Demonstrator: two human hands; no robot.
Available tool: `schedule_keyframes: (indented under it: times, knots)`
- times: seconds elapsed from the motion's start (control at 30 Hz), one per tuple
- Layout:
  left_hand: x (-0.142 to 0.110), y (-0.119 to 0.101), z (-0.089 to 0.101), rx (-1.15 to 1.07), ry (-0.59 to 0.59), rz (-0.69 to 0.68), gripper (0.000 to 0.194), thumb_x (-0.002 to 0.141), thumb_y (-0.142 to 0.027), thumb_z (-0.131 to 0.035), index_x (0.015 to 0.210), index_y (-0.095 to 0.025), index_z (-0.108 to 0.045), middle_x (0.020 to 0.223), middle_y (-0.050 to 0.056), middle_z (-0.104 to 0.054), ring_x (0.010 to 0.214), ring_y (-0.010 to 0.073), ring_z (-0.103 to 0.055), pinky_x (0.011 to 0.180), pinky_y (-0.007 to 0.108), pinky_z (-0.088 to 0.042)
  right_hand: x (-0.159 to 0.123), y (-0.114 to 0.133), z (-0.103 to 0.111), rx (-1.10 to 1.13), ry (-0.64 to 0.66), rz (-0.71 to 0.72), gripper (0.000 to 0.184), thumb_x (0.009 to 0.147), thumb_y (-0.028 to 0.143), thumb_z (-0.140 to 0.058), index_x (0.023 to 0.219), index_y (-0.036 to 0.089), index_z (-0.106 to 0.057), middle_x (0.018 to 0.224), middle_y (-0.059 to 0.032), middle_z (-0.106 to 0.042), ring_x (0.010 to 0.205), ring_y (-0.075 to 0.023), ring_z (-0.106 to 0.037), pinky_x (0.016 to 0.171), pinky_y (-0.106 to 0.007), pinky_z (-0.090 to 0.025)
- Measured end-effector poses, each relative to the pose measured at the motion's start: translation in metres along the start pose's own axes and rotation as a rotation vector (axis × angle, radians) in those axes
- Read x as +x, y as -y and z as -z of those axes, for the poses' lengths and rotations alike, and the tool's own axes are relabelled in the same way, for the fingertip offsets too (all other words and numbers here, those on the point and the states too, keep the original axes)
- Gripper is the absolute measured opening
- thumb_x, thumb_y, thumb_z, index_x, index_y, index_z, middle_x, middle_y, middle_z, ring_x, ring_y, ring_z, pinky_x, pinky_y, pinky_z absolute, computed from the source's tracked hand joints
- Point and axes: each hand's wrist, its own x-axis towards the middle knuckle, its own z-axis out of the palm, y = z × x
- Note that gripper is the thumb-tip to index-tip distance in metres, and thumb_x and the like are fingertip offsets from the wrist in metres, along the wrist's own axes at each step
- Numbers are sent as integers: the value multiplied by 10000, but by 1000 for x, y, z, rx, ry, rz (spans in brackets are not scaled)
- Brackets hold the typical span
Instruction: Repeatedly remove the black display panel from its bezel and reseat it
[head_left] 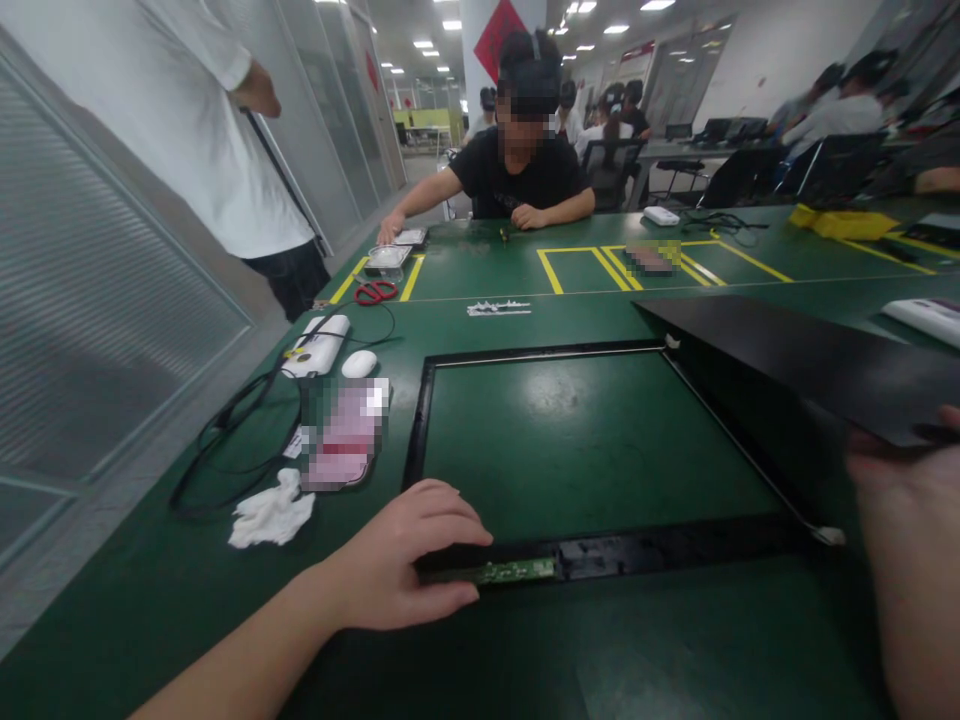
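A rectangular black frame lies flat on the green table. My left hand grips its near left corner, fingers over the bar and thumb along the near edge. Just right of those fingers, a narrow green circuit board is set in the frame's near bar; its left end is hidden by the hand. At the right, my right hand holds a thin black panel by its near edge, tilted and raised beside the frame. Part of that hand is cut off by the picture's edge.
Left of the frame are a blurred pink phone-like object, crumpled white tissue, a white mouse, a white box, black cables and red scissors. White strips lie beyond it. A person sits opposite.
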Motion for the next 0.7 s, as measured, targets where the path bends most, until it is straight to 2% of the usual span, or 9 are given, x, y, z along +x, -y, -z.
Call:
schedule_keyframes:
  times: [0.1, 0.37, 0.57, 0.7]
  knots:
    - [2, -7, 0, 9, 47, -38, 370, 956, -345, -808, 1301, -234, -729, 1134, 126, -822, 1012, 289, -775, 1023, 472, -545, -4, 0, -1, 126, -8, -9, 103, 751, 365, -513, 813, 306, -570, 1373, -131, -717, 1323, -375, -670, 946, -710, -574]
    - [2, -10, -3, 27, 84, -70, 455, 947, -331, -807, 1379, -262, -682, 1209, 128, -801, 1066, 305, -754, 1038, 496, -536, 8, -16, -7, -9, 64, -98, 325, 798, 363, -419, 1011, 278, -650, 1390, -127, -691, 1261, -363, -694, 963, -692, -556]
    - [3, -11, -3, 24, 123, -52, 467, 946, -315, -803, 1393, -274, -679, 1235, 123, -791, 1087, 308, -743, 1045, 504, -529, -3, -15, -17, -1, -88, -217, 357, 840, 349, -413, 1100, 271, -646, 1409, -121, -683, 1218, -315, -709, 958, -624, -576]
    - [2, -11, -2, 44, 134, -44, 488, 910, -243, -802, 1381, -281, -683, 1240, 122, -794, 1094, 311, -745, 1025, 496, -543, -5, -12, -22, 11, -143, -294, 378, 844, 291, -421, 1142, 257, -651, 1334, -125, -713, 1138, -320, -727, 890, -650, -593]
